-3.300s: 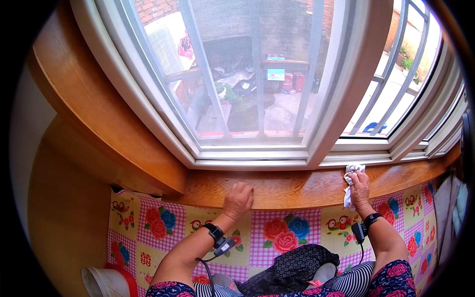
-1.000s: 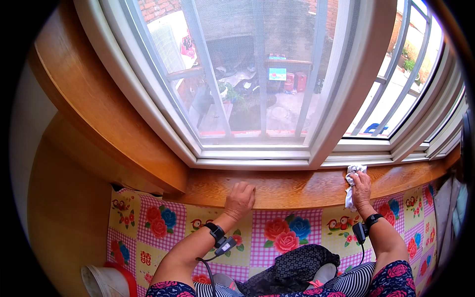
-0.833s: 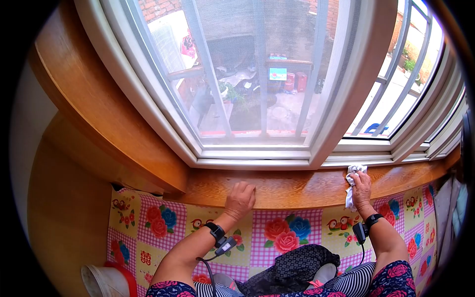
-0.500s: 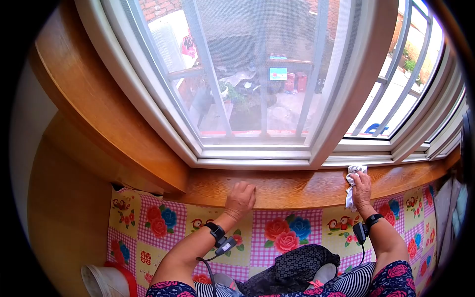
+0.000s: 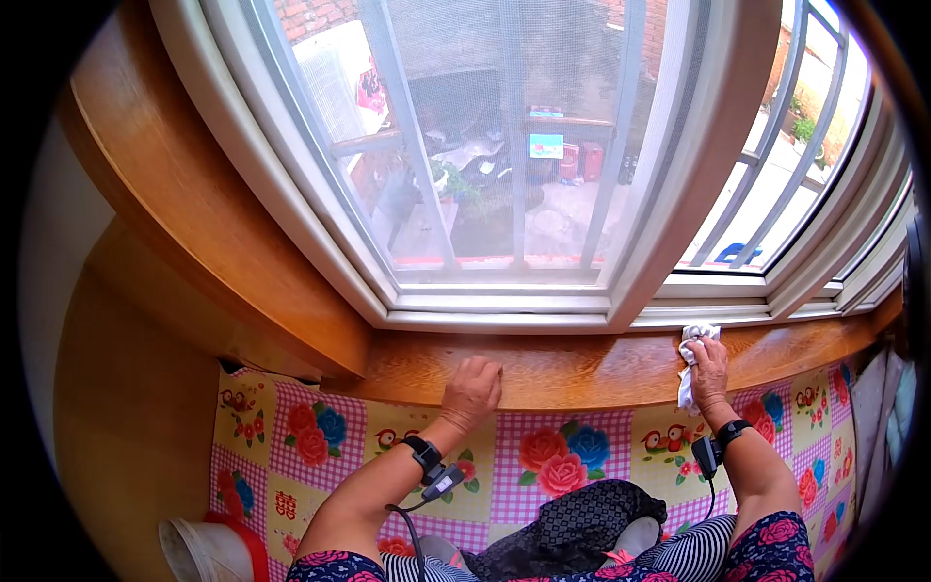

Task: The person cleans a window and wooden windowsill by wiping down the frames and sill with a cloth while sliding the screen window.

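The person's right hand, right of centre in the frame, had its fingers bent around a crumpled white cloth and pressed it to a glossy orange-brown wooden sill; the cloth's upper end bunched near the white window frame, and its lower end trailed over the sill's front edge. The left hand, just left of the frame's centre, rested on the same sill with its knuckles up and its fingers curled close together — how far they closed underneath could not be told. A black wristband circled the left wrist, with a small grey-and-black plug and a dark cable hanging from it; a second black strap on the right wrist carried a black box-shaped device. Below the sill, across the lower part of the frame, spread a pink-and-yellow checked covering printed with roses and birds. At bottom centre a black patterned fabric lay bunched beside striped black-and-white trousers, and at lower left stood a whitish bucket — a red object just beside it. Across the upper middle, grey metal bars showed through a fine mesh screen.
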Demonstrator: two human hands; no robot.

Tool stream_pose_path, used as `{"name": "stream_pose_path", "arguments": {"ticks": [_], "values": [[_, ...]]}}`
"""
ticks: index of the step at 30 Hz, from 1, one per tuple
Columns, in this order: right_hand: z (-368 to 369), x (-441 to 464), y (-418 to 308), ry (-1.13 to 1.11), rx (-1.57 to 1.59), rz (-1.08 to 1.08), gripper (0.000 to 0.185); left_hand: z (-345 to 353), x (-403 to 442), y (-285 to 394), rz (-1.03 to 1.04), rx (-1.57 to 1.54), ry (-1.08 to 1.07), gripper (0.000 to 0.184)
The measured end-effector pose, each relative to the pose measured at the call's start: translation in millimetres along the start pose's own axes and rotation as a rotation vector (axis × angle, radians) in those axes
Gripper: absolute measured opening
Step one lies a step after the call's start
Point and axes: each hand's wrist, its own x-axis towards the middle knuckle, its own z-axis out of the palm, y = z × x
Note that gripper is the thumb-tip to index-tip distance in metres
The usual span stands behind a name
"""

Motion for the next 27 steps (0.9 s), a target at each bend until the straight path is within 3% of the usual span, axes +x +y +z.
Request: {"name": "stream_pose_path", "arguments": {"ticks": [23, 27], "values": [[0.3, -0.3, 0.8, 0.000, -0.003, -0.004, 0.036, -0.6, 1.8, 1.4, 0.006, -0.001, 0.022, 0.009], [0.5, 0.0, 0.1, 0.016, 0.000, -0.008, 0.035, -1.1, 0.4, 1.0, -0.006, 0.003, -0.007, 0.015]]}}
